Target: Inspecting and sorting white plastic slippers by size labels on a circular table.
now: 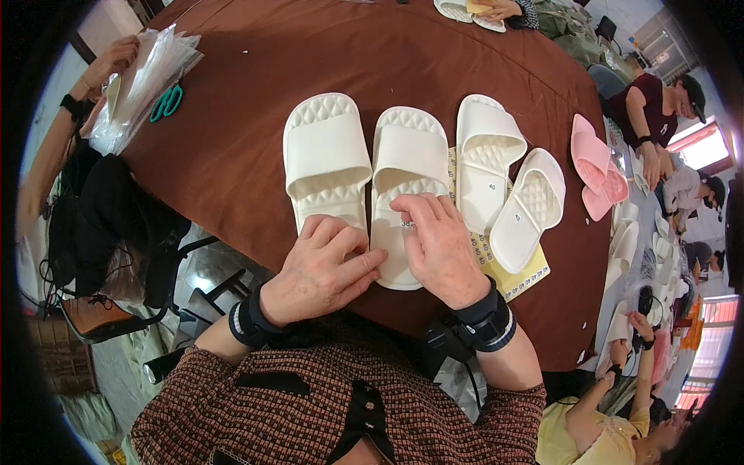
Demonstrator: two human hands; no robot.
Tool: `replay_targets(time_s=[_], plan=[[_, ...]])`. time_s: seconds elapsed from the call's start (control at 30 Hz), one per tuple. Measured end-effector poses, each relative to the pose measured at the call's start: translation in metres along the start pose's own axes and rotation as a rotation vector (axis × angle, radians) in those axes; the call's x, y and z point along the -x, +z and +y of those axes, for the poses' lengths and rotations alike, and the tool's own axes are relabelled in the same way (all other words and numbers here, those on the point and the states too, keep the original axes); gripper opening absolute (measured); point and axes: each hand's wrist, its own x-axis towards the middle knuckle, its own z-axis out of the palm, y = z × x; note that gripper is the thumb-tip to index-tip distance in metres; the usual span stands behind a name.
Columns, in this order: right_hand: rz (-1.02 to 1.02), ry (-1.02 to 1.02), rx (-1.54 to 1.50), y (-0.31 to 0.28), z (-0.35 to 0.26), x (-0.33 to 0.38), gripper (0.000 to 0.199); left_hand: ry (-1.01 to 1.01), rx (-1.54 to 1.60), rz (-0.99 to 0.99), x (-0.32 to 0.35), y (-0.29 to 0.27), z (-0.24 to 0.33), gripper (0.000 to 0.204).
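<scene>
Two white slide slippers lie side by side before me, toes pointing away: the left slipper (pixel 322 159) and the right slipper (pixel 411 151). Over the left one's heel is my left hand (pixel 322 267), fingers bent and closed. Its thumb and index tips come together at the inner edge of the right slipper's heel; whatever they pinch is hidden. My right hand (pixel 442 252) rests on the right slipper's footbed, index finger bent by a small printed label and thumb apart from it. A second white pair, the upper slipper (pixel 479 198) and lower slipper (pixel 519 236), lies just right of that hand.
A yellow label sheet (pixel 528 271) is partly under the second pair. Pink slippers (pixel 597 167) lie at the brown-covered table's (pixel 248 101) right edge. At upper left, another person's hand (pixel 116 58) holds clear plastic bags (pixel 147 85) beside green-handled scissors (pixel 167 102). Co-workers sit at right.
</scene>
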Motion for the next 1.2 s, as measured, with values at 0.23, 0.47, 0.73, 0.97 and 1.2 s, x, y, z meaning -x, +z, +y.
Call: replay_targets(time_s=[0.23,0.47,0.73,0.97,1.2], plan=[[-0.002,-0.007,0.006,-0.0007,-0.0012,-0.0002,0.037,0.0,-0.005,0.0,-0.0016,-0.0014,0.0012,0.034],[-0.021,-0.004,0.017,-0.0013,-0.0014,-0.0003,0.036,-0.001,-0.002,0.011,-0.0017,-0.0004,0.0006,0.033],[0.0,0.002,-0.026,0.001,0.001,0.0008,0.038,0.004,-0.009,0.026,-0.0017,-0.0003,0.001,0.029],[-0.02,-0.012,0.012,0.0001,-0.0006,0.0002,0.038,0.003,0.01,0.023,-0.0001,-0.0001,0.0,0.031],[-0.014,0.0,0.002,-0.0002,-0.0012,-0.0002,0.037,0.005,0.002,0.021,-0.0004,0.0002,-0.0004,0.03]])
